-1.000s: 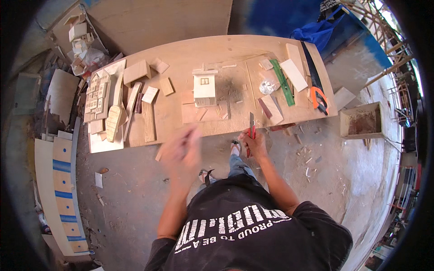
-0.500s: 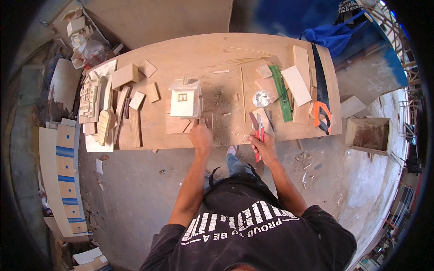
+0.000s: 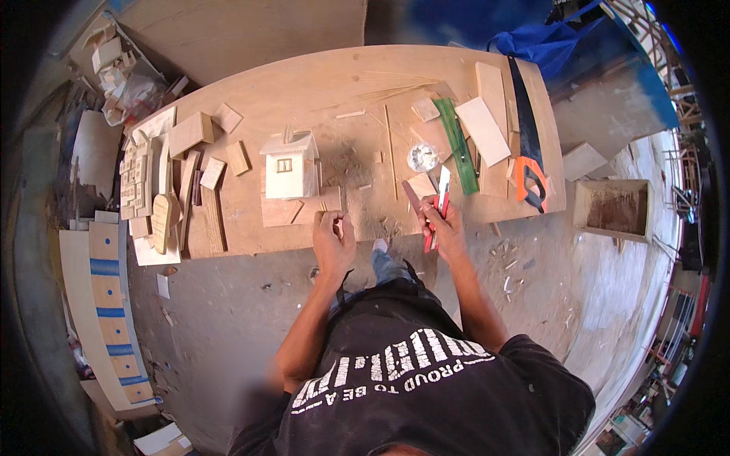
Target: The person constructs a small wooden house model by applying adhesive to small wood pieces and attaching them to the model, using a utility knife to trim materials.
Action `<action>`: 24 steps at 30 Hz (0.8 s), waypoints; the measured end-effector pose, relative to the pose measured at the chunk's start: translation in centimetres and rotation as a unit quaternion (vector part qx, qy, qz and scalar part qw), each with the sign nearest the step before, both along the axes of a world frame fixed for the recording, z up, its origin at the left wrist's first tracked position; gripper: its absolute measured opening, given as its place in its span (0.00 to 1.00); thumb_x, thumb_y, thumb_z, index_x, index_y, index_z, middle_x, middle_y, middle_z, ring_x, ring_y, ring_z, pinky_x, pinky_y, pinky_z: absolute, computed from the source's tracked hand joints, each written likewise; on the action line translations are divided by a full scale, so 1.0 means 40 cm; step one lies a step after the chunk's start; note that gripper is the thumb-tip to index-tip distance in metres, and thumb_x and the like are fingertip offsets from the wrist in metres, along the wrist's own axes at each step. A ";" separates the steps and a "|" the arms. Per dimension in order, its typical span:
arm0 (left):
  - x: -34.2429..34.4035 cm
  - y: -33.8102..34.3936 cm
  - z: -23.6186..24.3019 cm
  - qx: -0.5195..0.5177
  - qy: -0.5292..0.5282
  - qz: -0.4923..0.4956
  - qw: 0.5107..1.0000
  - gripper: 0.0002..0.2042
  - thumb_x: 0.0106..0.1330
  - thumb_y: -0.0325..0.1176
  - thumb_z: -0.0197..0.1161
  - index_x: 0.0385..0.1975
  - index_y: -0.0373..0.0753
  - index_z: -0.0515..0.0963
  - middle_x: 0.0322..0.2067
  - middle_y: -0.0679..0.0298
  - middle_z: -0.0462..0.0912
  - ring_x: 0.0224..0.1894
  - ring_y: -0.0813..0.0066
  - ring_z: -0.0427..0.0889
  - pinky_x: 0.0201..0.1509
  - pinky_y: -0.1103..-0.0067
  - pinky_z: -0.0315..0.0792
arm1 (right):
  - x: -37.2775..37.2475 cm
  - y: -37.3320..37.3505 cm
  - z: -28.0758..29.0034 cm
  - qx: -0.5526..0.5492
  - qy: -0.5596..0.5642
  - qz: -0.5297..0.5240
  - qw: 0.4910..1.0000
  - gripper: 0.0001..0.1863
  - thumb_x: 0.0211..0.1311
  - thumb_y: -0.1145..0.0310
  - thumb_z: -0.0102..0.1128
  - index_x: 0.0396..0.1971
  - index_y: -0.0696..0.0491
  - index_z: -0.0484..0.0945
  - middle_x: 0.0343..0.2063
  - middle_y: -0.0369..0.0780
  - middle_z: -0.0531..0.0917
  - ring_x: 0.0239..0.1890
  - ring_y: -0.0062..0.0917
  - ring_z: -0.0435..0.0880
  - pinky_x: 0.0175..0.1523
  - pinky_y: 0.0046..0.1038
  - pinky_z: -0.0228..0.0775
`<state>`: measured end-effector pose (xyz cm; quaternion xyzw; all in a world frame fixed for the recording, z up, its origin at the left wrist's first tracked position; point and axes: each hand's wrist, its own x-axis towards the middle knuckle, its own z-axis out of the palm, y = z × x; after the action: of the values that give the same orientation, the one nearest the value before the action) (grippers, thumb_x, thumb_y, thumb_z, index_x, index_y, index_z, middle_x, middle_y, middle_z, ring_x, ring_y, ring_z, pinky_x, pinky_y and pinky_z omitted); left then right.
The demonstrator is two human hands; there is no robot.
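Note:
My right hand point(image 3: 447, 228) grips a red utility knife point(image 3: 442, 199), its pale blade end pointing away from me. A flat brown stick point(image 3: 411, 196) pokes out between the same fingers. At the table's near edge, my left hand point(image 3: 334, 242) is closed with thumb and fingertips drawn together; what they hold, if anything, is too small to make out. Just beyond it lies a thin wooden board point(image 3: 275, 216) with small slivers. On that board stands a little wooden model house point(image 3: 292, 171) with a framed window and a chimney.
Wood blocks point(image 3: 190, 134) and a wooden model facade point(image 3: 137, 178) crowd the left of the table point(image 3: 304, 91). Toward the right are a round silvery dish point(image 3: 423, 157), a green ruler point(image 3: 458, 144), boards point(image 3: 484, 131) and an orange-handled saw point(image 3: 531, 185). A box point(image 3: 613, 209) stands beyond the right edge.
My left hand has come away from the base of the model house, back toward me. My right hand has lifted the knife and brown stick slightly off the table. The view has shifted a little.

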<state>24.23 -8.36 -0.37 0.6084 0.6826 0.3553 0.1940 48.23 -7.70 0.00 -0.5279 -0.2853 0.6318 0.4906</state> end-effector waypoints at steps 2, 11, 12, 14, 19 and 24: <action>-0.019 -0.034 0.030 -0.086 -0.210 -0.026 0.973 0.03 0.68 0.26 0.59 0.37 0.34 0.76 0.29 0.63 0.77 0.28 0.73 0.78 0.27 0.75 0.73 | -0.016 -0.023 0.006 0.004 0.009 -0.018 1.000 0.05 0.69 0.71 0.56 0.35 0.56 0.75 0.22 0.33 0.77 0.19 0.12 0.71 0.23 0.17 0.63; -0.161 -0.161 0.043 -0.285 -0.507 -0.099 0.808 0.05 0.70 0.26 0.58 0.39 0.33 0.79 0.28 0.67 0.80 0.28 0.82 0.78 0.32 0.83 0.76 | -0.297 -0.195 0.064 -0.053 -0.032 0.060 0.996 0.07 0.68 0.68 0.60 0.37 0.56 0.76 0.19 0.32 0.76 0.18 0.12 0.72 0.24 0.17 0.64; -0.183 -0.174 0.038 -0.285 -0.509 -0.103 0.806 0.05 0.70 0.26 0.58 0.39 0.33 0.79 0.28 0.67 0.80 0.28 0.82 0.78 0.32 0.83 0.76 | -0.334 -0.204 0.068 -0.034 -0.059 0.088 0.994 0.08 0.68 0.67 0.60 0.38 0.56 0.77 0.20 0.32 0.77 0.19 0.12 0.72 0.25 0.17 0.65; -0.236 -0.196 0.024 -0.277 -0.498 -0.117 0.813 0.07 0.70 0.25 0.59 0.44 0.32 0.80 0.29 0.66 0.82 0.29 0.80 0.80 0.34 0.81 0.78 | -0.415 -0.221 0.046 -0.006 -0.112 0.104 0.988 0.08 0.67 0.67 0.60 0.38 0.57 0.77 0.20 0.32 0.77 0.20 0.12 0.73 0.25 0.18 0.66; -0.366 -0.229 0.020 -0.257 -0.498 -0.083 0.825 0.09 0.69 0.23 0.59 0.45 0.30 0.81 0.31 0.64 0.84 0.32 0.78 0.83 0.35 0.80 0.80 | -0.573 -0.242 -0.014 0.066 -0.193 0.103 0.974 0.09 0.66 0.68 0.61 0.38 0.59 0.78 0.22 0.36 0.82 0.22 0.16 0.78 0.28 0.22 0.71; -0.475 -0.240 0.001 -0.221 -0.505 -0.035 0.833 0.09 0.67 0.22 0.61 0.44 0.25 0.81 0.34 0.59 0.85 0.32 0.77 0.84 0.39 0.80 0.82 | -0.695 -0.232 -0.052 0.109 -0.199 0.129 0.965 0.10 0.65 0.69 0.61 0.38 0.61 0.78 0.24 0.40 0.84 0.26 0.20 0.82 0.32 0.26 0.75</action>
<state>5.24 -17.95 -0.34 0.3088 0.5279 0.4457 0.6537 20.43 -16.97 -2.07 -0.5452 -0.5101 0.5368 0.3929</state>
